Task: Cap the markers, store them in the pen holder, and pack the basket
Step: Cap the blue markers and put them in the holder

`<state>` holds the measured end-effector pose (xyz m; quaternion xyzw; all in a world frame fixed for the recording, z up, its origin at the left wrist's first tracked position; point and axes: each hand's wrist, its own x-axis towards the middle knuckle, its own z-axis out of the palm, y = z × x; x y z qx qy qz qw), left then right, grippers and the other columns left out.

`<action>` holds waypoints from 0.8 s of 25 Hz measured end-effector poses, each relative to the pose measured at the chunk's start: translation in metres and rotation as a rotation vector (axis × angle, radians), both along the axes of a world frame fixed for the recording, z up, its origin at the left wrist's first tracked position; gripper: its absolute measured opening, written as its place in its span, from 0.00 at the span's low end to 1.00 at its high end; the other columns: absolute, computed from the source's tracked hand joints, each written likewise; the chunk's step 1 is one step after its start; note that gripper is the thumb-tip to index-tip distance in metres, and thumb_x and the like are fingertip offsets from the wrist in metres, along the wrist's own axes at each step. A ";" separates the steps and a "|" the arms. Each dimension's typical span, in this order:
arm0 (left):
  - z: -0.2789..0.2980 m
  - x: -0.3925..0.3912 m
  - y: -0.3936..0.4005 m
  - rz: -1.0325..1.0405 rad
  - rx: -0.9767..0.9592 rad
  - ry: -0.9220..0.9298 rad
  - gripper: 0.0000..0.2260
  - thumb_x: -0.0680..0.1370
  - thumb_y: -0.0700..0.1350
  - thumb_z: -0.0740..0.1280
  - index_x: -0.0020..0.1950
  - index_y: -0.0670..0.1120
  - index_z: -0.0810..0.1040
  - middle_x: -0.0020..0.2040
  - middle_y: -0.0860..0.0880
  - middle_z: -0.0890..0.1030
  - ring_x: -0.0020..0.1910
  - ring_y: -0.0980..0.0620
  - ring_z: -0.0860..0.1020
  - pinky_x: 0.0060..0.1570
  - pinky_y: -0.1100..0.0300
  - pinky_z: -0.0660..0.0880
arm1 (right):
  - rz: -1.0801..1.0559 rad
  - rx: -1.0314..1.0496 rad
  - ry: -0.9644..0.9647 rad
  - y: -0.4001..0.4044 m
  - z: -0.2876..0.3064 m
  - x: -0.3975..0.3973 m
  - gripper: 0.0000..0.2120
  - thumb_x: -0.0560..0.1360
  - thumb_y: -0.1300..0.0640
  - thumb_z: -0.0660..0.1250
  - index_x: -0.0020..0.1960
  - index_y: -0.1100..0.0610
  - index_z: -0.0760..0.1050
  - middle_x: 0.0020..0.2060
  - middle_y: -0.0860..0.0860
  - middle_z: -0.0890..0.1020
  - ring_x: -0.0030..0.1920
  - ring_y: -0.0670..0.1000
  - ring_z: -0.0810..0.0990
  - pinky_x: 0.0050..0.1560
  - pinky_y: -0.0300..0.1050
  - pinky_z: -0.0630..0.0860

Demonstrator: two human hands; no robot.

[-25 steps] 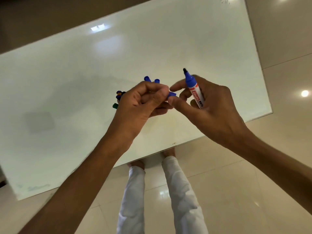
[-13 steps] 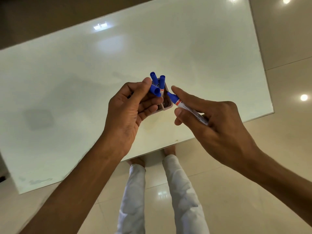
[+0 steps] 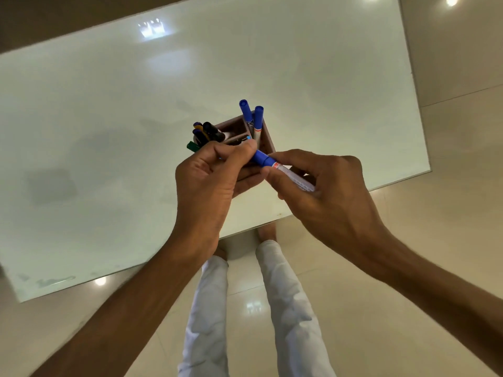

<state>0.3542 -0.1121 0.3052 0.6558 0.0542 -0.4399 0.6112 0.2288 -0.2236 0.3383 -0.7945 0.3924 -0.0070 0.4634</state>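
Observation:
A white marker with a blue cap (image 3: 275,165) lies between both hands above the near table edge. My right hand (image 3: 324,194) grips its white barrel. My left hand (image 3: 209,180) pinches the blue cap (image 3: 261,158), which sits on the marker's tip. Just behind the hands stands a brown divided pen holder (image 3: 268,142). Two blue-capped markers (image 3: 251,115) stand upright in its right compartment. Several dark-capped markers and a green one (image 3: 204,133) lean out at its left. The holder's near part is hidden by my hands. No basket is in view.
The white glossy table (image 3: 136,131) spreads left and back, its near edge running just under my hands. Below it are shiny beige floor tiles (image 3: 408,240) and the person's white trouser legs (image 3: 272,308).
The loose blue cap in my left hand has been brought onto the marker's tip. The right hand tilted the marker from upright to pointing left, and both hands dropped lower, uncovering the holder.

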 end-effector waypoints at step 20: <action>-0.021 0.037 0.025 0.132 0.168 -0.102 0.18 0.87 0.50 0.62 0.52 0.40 0.87 0.49 0.45 0.90 0.51 0.48 0.90 0.56 0.54 0.85 | -0.321 -0.171 0.015 -0.038 -0.036 0.024 0.15 0.85 0.51 0.64 0.63 0.62 0.76 0.39 0.49 0.81 0.34 0.40 0.80 0.39 0.29 0.76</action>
